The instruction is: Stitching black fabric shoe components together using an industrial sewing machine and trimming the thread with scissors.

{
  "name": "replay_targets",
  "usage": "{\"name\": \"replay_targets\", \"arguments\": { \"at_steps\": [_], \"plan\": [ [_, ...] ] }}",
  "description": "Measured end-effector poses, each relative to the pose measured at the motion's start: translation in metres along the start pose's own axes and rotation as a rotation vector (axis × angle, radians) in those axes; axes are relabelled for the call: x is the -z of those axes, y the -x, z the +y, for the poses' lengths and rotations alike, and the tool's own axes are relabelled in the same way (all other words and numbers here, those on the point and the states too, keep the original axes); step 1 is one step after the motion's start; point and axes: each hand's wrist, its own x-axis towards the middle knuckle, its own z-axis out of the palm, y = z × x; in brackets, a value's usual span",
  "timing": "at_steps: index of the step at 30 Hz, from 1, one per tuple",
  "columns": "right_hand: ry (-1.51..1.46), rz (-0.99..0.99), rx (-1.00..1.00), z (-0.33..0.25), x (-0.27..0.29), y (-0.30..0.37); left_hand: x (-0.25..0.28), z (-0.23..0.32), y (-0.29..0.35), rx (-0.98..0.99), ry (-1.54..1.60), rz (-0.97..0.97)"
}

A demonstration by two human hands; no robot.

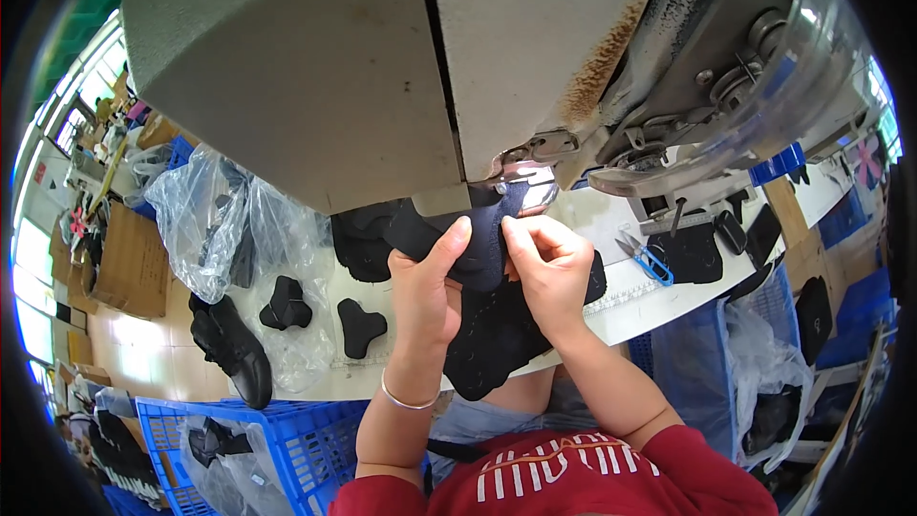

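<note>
A dark navy fabric piece (485, 250) runs up to the needle area (528, 186) of a large sewing machine (315, 76). My left hand (427, 291) grips the piece's left side, thumb on top and the other fingers hidden behind. On its right edge my right hand (554, 272) pinches the fabric between thumb and forefinger, close below the needle area. Beneath my hands, a larger black fabric piece (487, 339) hangs over the table's front edge. More black pieces (361, 244) lie left of the fabric, partly covered by the machine head.
Blue-handled thread snips (650, 260) lie on the white table (621, 311) at right, beside a ruler strip. To the left are small black cut pieces (362, 328), a black shoe (232, 349) and clear plastic bags (205, 220). Blue crates (306, 440) stand below on both sides.
</note>
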Motion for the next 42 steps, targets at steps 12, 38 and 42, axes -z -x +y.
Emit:
{"name": "replay_targets", "arguments": {
  "at_steps": [12,38,42],
  "plan": [
    [0.085,-0.069,0.0,-0.008,0.028,-0.004,-0.037,-0.036,0.028,-0.149,0.062,0.228],
    [-0.046,-0.319,-0.228,-0.018,0.051,0.003,-0.02,-0.029,0.036,0.147,0.105,0.029],
    [-0.067,-0.322,-0.259,-0.017,0.053,0.003,-0.02,-0.034,0.037,0.125,0.094,0.054]
  ]
}}
